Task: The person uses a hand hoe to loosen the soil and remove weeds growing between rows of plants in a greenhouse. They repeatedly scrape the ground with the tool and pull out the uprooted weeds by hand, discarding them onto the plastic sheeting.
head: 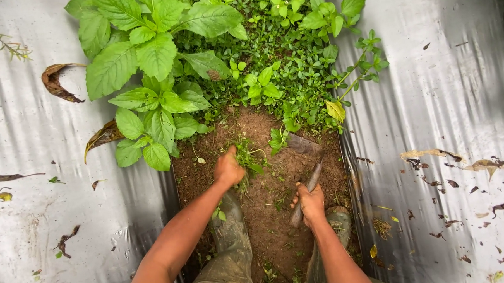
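- I see my left hand (pixel 229 169) at the centre of the frame, fingers clamped around a tuft of small green weeds (pixel 246 158) with thin, stringy stems, low against the ground.
- My right hand (pixel 311 202), just right of centre and lower, has its fingers wrapped tight on the worn, grey-brown wooden handle of a short hoe (pixel 304 178).
- The hoe's flat, dull metal blade sits at the upper end of the handle, resting on the soil close to the weed tuft and just below the dense greenery.
- The strip of bare brown soil (pixel 277 213) runs up the middle of the lower frame; it looks crumbly and fine, dotted with tiny sprouts.
- Two mud-caked olive rubber boots (pixel 233 237) stand on that soil, one under each forearm, their surfaces matte and crusted.
- A carpet of low, small-leaved green groundcover (pixel 283 62) fills the upper centre, thick and tangled.
- A tall plant with broad, serrated, veined leaves (pixel 143 67) spreads across the upper left, overhanging the sheeting.
- Shiny, wrinkled silver plastic mulch sheeting (pixel 446 95) flanks the soil on both sides, streaked with dirt.
- Curled, dry brown leaves (pixel 57 81) lie scattered on the sheeting, left and right.
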